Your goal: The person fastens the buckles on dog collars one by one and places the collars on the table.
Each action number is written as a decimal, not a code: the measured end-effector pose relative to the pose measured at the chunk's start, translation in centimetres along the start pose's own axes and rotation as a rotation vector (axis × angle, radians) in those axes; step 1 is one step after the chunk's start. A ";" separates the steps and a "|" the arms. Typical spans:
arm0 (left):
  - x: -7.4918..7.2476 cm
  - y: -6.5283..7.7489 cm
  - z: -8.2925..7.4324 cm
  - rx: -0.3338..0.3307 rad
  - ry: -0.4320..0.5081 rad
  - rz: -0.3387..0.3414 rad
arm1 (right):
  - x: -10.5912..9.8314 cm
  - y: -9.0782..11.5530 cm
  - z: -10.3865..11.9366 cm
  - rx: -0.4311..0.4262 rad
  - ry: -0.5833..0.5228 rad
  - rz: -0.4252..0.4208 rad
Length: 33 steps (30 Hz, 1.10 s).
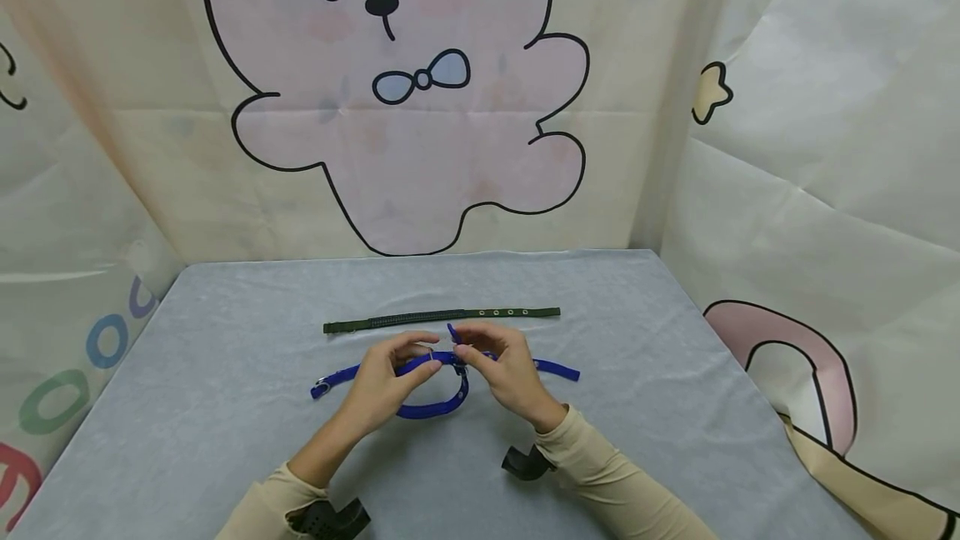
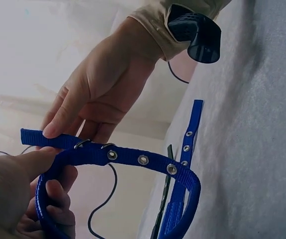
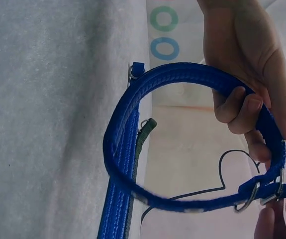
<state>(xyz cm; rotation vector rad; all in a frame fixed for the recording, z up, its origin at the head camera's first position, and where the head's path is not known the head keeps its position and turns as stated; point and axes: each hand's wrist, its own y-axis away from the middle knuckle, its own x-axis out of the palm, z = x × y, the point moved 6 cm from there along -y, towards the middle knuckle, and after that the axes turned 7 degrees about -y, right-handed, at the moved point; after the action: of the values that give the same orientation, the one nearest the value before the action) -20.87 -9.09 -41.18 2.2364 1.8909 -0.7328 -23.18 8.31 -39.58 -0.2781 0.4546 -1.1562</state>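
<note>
A blue webbing collar (image 1: 431,411), bent into a loop, is held up by both hands above the table. My left hand (image 1: 384,383) grips its band close to the buckle (image 3: 280,184), thumb on the outside and fingers curled inside the loop. At the free tip (image 2: 36,136), which sticks out past the buckle, my right hand (image 1: 512,372) pinches the strap between thumb and fingers. Metal eyelets (image 2: 143,160) line the band, and a metal ring (image 3: 247,199) hangs by the buckle. Behind the hands a second blue collar (image 1: 558,369) lies stretched out, partly hidden by them.
A dark green collar (image 1: 420,319) with eyelets lies straight across the table, farther back. Grey cloth covers the table (image 1: 637,440). Printed curtains (image 1: 615,157) stand behind it and at both sides. Black wrist devices (image 1: 527,462) sit at both sleeve cuffs.
</note>
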 end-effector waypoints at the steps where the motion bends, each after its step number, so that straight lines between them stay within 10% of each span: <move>1: -0.1 -0.1 0.1 -0.012 0.004 -0.011 | 0.0 0.0 0.0 0.004 0.002 -0.010; 15: -0.7 -0.1 0.2 -0.050 0.017 -0.099 | -0.2 0.2 0.3 -0.047 0.001 -0.105; 33: -1.1 0.0 -0.3 0.004 0.001 -0.117 | 0.5 0.1 0.5 -0.057 0.004 0.075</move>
<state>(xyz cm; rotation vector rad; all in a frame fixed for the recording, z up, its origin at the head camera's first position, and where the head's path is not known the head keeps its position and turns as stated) -20.87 -9.98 -40.46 2.1435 2.0372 -0.7527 -22.69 7.86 -39.30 -0.3064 0.4982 -1.0722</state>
